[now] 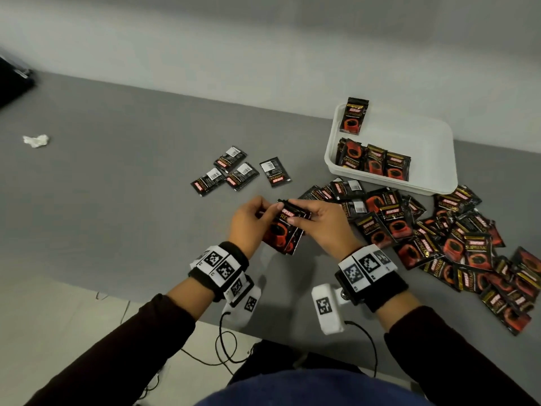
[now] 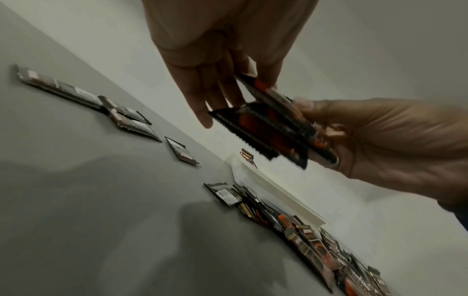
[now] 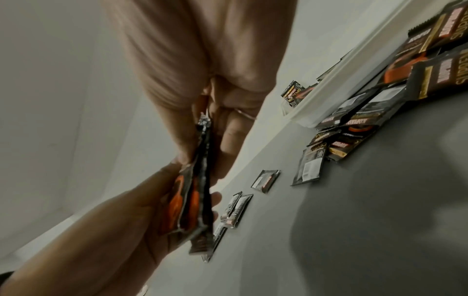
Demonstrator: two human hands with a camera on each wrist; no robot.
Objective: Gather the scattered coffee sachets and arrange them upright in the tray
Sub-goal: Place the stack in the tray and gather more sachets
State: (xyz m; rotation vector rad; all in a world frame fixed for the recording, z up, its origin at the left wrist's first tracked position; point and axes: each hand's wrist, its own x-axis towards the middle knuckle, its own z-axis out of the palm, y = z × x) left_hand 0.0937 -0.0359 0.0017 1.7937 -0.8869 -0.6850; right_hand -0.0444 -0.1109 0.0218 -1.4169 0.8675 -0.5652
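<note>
Sachets (image 1: 285,227), black with a red cup printed on them, are held as a small stack above the grey desk (image 1: 117,200), which stands against a pale wall. Left hand (image 1: 248,222) and right hand (image 1: 317,222) both have fingers clamped on it. More sachets stand in the white tray (image 1: 424,148); a loose pile (image 1: 439,238) lies just beside it.

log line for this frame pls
left hand: holds sachet stack | right hand: holds same stack | tray: few sachets upright | pile: loose on table
</note>
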